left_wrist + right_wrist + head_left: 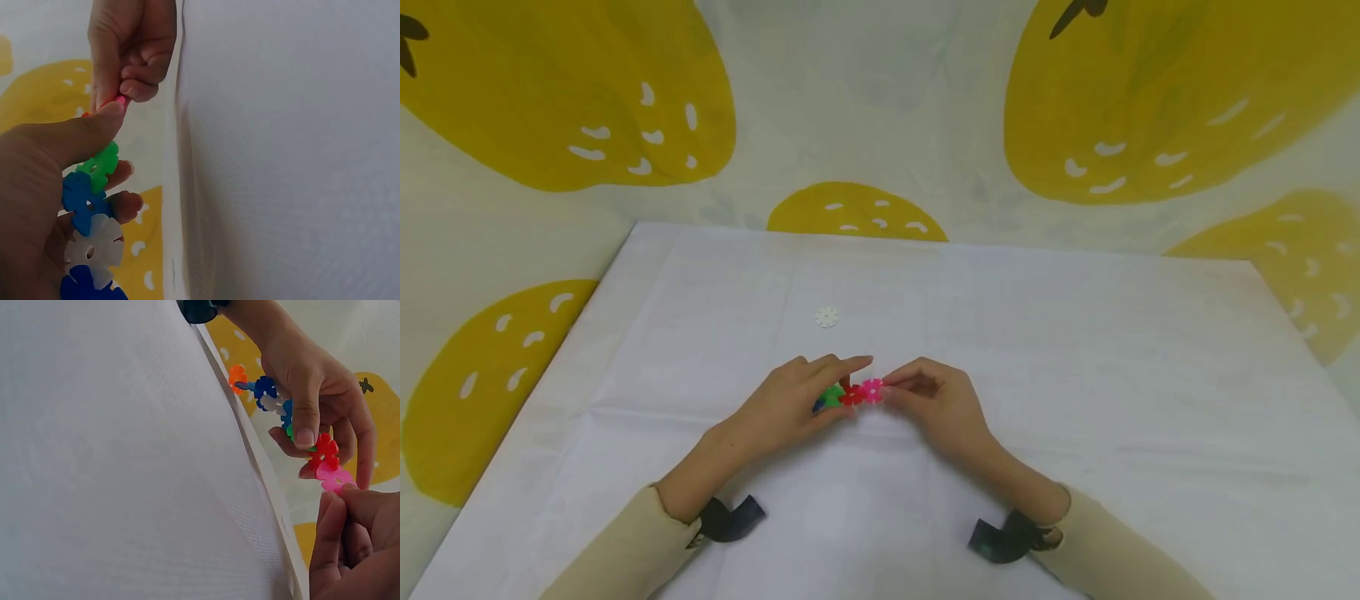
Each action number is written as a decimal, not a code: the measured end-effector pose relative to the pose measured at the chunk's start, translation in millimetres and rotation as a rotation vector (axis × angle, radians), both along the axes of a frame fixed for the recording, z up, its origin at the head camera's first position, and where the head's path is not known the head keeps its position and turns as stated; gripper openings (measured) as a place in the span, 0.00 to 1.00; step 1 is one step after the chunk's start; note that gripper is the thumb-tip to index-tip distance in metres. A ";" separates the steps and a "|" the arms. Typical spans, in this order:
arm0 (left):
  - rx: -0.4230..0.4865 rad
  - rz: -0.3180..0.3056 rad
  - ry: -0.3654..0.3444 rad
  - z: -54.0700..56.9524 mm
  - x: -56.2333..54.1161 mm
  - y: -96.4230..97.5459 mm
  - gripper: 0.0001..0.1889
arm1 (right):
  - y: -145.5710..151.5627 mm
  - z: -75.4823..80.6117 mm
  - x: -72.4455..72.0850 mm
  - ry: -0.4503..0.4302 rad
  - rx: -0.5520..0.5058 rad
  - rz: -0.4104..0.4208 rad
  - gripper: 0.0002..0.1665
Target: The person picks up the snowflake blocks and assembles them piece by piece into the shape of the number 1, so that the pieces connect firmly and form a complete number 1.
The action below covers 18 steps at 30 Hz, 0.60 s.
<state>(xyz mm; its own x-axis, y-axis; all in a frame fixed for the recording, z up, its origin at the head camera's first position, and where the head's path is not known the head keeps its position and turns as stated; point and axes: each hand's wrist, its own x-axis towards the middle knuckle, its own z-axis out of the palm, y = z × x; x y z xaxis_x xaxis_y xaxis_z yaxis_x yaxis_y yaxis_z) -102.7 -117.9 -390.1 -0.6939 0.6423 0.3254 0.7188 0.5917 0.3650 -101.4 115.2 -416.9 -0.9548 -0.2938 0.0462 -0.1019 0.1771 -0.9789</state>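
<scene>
A chain of notched plastic snowflake discs runs between the two hands. My left hand (788, 402) grips it around the green disc (100, 165), thumb on one side and fingers on the other. Beyond the green one comes a red disc (324, 451), joined to a pink disc (872, 391). My right hand (952, 410) pinches the pink disc's edge between thumb and fingertips. Toward the left palm follow a light blue disc (84, 199), a white disc (94, 247) and a dark blue disc (87, 287). An orange disc (237, 378) shows near the chain's far end.
A loose white snowflake disc (827, 317) lies on the white-covered table (1075, 333), beyond the hands. Behind the table hangs a pale cloth (865, 100) with yellow fruit prints. Dark straps (730, 518) sit at both wrists.
</scene>
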 end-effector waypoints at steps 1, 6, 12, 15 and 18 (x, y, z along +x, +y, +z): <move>-0.003 -0.007 0.015 0.2 0.1 0.1 0.32 | -0.3 0.1 0.5 -0.019 -0.011 0.002 0.05; -0.012 -0.036 0.088 0.4 0.3 -0.3 0.29 | -2.7 1.2 3.3 -0.079 -0.044 0.022 0.05; 0.004 -0.052 0.154 0.6 -1.0 -1.6 0.22 | -5.0 3.4 4.8 -0.110 -0.091 0.033 0.06; 0.016 -0.063 0.167 0.5 -2.5 -3.4 0.21 | -5.1 3.8 4.7 -0.109 -0.106 0.047 0.07; 0.036 -0.071 0.160 0.2 -4.8 -7.0 0.21 | -4.5 5.0 3.5 -0.081 -0.082 0.057 0.08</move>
<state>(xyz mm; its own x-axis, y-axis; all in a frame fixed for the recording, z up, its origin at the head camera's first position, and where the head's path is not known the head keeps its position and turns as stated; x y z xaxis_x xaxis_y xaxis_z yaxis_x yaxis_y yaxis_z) -107.5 -124.9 -389.8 -0.5844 0.6739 0.4522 0.8092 0.5257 0.2624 -97.8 110.6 -411.8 -0.9381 -0.3462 -0.0049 -0.0291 0.0928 -0.9953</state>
